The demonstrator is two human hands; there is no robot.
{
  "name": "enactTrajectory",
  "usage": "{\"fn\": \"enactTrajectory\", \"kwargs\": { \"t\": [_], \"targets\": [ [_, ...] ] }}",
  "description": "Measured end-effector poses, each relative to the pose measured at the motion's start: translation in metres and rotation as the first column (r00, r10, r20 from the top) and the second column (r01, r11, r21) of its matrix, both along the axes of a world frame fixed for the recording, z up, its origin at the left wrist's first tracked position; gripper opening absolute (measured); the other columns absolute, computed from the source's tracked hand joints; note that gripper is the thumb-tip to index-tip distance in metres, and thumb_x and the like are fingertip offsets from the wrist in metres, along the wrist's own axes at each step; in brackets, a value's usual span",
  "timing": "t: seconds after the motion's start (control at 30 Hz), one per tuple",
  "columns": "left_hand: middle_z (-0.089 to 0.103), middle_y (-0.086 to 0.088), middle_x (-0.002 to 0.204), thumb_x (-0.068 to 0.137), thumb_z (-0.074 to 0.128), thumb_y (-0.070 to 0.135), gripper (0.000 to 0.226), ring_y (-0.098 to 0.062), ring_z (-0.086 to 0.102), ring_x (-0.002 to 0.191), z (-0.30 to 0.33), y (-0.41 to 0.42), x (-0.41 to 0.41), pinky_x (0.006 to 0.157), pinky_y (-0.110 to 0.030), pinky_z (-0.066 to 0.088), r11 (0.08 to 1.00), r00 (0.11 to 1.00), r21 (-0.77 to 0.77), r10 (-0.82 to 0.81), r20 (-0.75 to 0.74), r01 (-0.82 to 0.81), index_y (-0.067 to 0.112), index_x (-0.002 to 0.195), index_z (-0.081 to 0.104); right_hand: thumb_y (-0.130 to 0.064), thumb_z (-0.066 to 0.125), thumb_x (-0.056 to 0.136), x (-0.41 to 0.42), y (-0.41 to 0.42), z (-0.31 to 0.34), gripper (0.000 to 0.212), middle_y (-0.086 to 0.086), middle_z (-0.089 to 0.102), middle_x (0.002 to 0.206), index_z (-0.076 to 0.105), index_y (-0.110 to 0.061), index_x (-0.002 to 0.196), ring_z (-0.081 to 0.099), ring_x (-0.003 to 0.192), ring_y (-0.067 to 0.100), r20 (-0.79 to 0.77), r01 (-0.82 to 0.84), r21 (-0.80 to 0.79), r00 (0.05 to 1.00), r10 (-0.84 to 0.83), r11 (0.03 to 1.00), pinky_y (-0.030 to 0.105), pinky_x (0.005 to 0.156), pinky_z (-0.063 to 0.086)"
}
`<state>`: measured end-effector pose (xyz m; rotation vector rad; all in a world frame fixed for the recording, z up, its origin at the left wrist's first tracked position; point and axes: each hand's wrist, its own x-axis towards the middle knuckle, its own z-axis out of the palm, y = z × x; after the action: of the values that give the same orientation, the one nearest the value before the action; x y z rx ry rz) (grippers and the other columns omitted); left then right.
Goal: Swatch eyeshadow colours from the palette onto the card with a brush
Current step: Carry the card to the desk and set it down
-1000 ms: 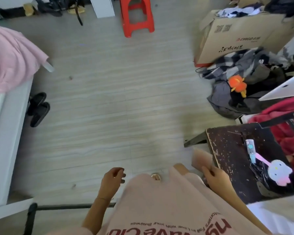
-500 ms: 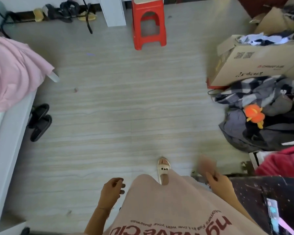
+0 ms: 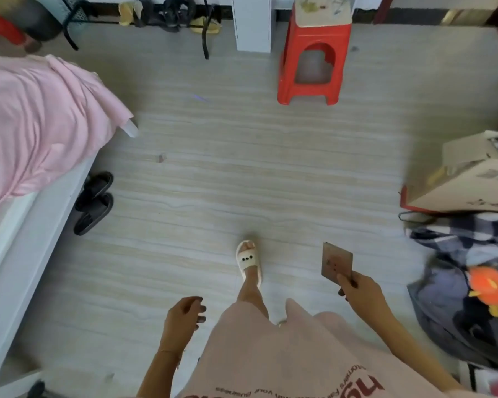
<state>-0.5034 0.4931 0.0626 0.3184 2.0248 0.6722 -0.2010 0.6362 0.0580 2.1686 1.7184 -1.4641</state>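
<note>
My right hand [image 3: 360, 291] pinches a brownish card [image 3: 336, 262] by its lower corner and holds it out over the floor; faint dark marks show on its face. My left hand [image 3: 184, 315] hangs at my side with loosely curled fingers and holds nothing. No palette and no brush are in view. A foot in a cream slipper [image 3: 248, 261] is stepped forward between the hands.
A bed with a pink sheet [image 3: 38, 122] fills the left, black slippers [image 3: 94, 202] beside it. A red stool [image 3: 314, 56] stands ahead. At right lie a cardboard box [image 3: 469, 179], a pile of clothes [image 3: 460, 254] and an orange toy [image 3: 489, 285].
The view has swung left, away from the dark table, which has left the frame. My right hand has carried the card forward and out to my side. A foot has stepped forward.
</note>
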Motion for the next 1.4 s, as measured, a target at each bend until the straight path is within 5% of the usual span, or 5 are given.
{"fn": "enactTrajectory", "kwargs": {
  "t": [0.43,0.87,1.4],
  "targets": [
    [0.066,-0.005,0.087,0.092,0.048,0.014,0.015,-0.018,0.063,0.072,-0.001,0.277,-0.154,0.063,-0.028,0.045,0.995,0.996,0.054,-0.086,-0.023,0.087,0.011,0.101,0.06,-0.022,0.045,0.094,-0.125,0.228,0.011,0.022,0.002,0.065,0.071,0.06,-0.011,0.082,0.058,0.068,0.017,0.037,0.07,-0.005,0.997,-0.07,0.998,0.03,0.062,0.039],
    [0.066,-0.006,0.09,0.092,0.048,0.015,0.016,-0.019,0.063,0.074,-0.009,0.543,-0.19,0.066,-0.028,0.047,0.978,0.982,0.099,-0.189,0.025,0.185,0.012,0.104,0.059,-0.02,0.049,0.093,-0.159,0.428,-0.008,0.024,0.004,0.066,0.066,0.06,-0.009,0.075,0.059,0.067,0.024,0.069,0.284,-0.066,0.958,-0.279,0.957,0.034,0.064,0.041],
    [0.067,-0.007,0.088,0.091,0.048,0.015,0.015,-0.02,0.063,0.07,-0.002,0.783,-0.287,0.061,-0.026,0.046,0.995,0.996,0.02,-0.094,-0.002,0.094,0.013,0.101,0.059,-0.022,0.047,0.094,-0.288,0.765,0.005,0.019,0.004,0.065,0.07,0.061,-0.014,0.084,0.058,0.065,0.015,-0.075,0.045,-0.004,0.996,-0.045,0.999,0.028,0.058,0.042]
  ]
}}
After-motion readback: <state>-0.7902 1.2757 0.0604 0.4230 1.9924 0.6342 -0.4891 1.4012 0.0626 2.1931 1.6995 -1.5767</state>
